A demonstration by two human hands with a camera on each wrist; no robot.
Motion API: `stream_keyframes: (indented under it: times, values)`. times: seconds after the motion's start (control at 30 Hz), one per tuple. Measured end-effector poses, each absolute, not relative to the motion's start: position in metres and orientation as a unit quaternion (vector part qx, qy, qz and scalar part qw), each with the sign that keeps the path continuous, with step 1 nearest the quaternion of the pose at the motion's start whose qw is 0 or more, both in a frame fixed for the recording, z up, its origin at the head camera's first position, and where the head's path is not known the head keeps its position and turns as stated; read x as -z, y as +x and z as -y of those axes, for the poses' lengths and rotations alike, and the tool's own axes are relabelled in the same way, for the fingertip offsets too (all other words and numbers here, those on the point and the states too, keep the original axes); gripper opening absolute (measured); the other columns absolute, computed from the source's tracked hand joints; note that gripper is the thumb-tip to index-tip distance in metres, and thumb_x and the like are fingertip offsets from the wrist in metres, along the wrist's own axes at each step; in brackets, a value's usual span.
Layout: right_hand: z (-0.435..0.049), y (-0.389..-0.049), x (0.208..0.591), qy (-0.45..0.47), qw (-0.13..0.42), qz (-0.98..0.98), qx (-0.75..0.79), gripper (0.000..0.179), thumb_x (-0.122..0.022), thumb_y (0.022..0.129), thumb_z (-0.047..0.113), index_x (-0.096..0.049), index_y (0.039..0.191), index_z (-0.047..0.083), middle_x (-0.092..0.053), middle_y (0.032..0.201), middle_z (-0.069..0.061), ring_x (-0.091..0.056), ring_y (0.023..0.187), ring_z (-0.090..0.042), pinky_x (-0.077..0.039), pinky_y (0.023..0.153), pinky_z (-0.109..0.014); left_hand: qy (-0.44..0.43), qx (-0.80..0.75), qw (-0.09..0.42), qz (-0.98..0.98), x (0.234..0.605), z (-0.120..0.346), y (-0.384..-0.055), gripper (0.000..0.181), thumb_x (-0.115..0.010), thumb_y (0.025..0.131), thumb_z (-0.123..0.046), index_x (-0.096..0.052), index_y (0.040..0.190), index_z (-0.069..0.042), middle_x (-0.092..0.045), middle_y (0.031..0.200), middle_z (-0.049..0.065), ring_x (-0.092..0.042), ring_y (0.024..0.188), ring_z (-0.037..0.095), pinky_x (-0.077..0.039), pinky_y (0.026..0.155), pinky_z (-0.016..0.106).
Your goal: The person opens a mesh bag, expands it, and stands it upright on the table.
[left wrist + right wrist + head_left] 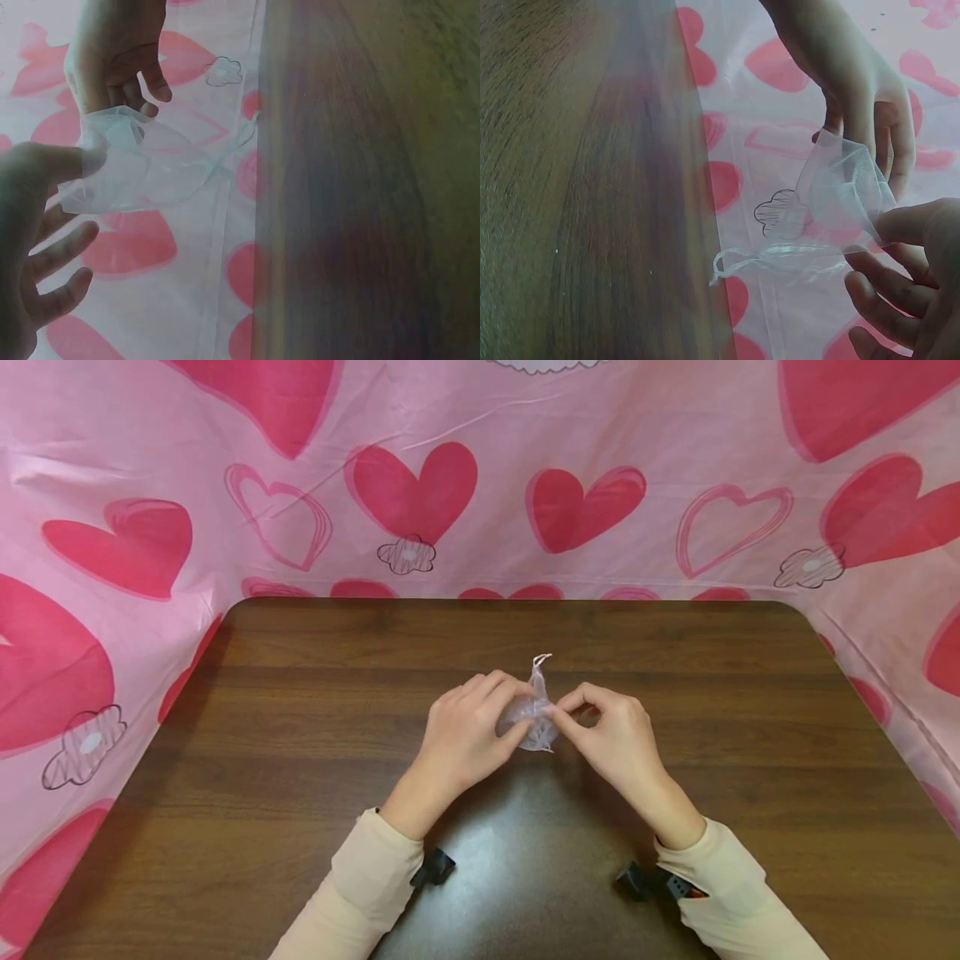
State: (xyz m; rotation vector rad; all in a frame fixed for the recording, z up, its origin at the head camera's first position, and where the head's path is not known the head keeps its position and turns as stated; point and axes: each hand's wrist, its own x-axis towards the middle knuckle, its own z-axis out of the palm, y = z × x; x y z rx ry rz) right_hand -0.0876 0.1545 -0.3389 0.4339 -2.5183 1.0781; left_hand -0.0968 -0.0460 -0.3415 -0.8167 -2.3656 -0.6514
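A small sheer white drawstring pouch (537, 737) is held up between both hands over the middle of the table. Its thin white cord (540, 660) sticks out at the far end. From the left, my left hand (471, 727) holds the pouch's edge between thumb and fingers. On the other side my right hand (621, 731) pinches the edge with thumb and index finger. In the left wrist view the pouch (169, 176) looks see-through, with no contents visible. The right wrist view shows the cord loop (727, 266) hanging free and the right thumb (915, 223) on the fabric.
Under the hands lies a dark brown wood-grain table (315, 643). A pink cloth (495, 410) with red hearts hangs behind it and along both sides. Small black devices (433, 867) sit at the cuffs of both beige sleeves.
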Motion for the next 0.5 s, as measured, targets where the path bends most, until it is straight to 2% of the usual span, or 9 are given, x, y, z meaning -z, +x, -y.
stream_keyframes:
  times: [0.23, 0.5]
  values:
    - [-0.1535, -0.0877, 0.339, 0.153, 0.183, 0.888, -0.394, 0.013, -0.085, 0.079, 0.014, -0.072, 0.076, 0.014, -0.072, 0.074, 0.005, -0.066, 0.069, -0.015, -0.053, 0.065, -0.041, -0.293, 0.235, 0.302, 0.876, 0.341, 0.0462, -0.0969, 0.01, -0.078, 0.083, -0.02, -0.076, 0.093, -0.021, -0.07, 0.092, -0.01, -0.063, 0.082, 0.011, -0.05, 0.066, 0.028]
    - [-0.1525, -0.0866, 0.3393, 0.169, 0.169, 0.893, -0.382, 0.007, -0.082, 0.082, 0.015, -0.078, 0.088, 0.014, -0.073, 0.081, 0.004, -0.064, 0.07, -0.013, -0.051, 0.065, -0.039, -0.252, 0.251, 0.329, 0.875, 0.3398, 0.0476, -0.0974, 0.007, -0.079, 0.081, -0.019, -0.077, 0.087, -0.022, -0.071, 0.083, -0.011, -0.062, 0.072, 0.011, -0.048, 0.06, 0.029]
